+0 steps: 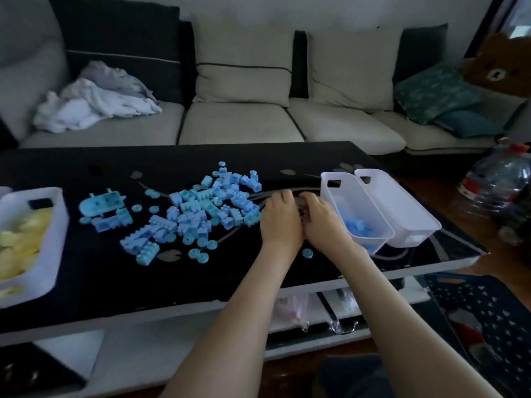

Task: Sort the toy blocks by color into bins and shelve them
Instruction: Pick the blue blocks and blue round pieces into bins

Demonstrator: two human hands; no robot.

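Note:
A pile of light blue toy blocks [201,208] lies spread over the middle of the black table [115,277]. My left hand [280,218] and my right hand [320,218] are pressed together just right of the pile, fingers curled as if cupped; what they enclose is hidden. A white bin [330,191] right beside my right hand holds blue blocks [359,228]. A second white bin [413,222] stands against it and looks bare inside. At the left edge a white bin [54,225] holds yellow blocks [26,242].
A loose blue ring [307,252] lies near my wrists. A large plastic bottle [497,193] stands right of the table. Behind the table is a sofa [238,122] with cushions and crumpled cloth [94,99]. A lower shelf [301,314] sits under the tabletop.

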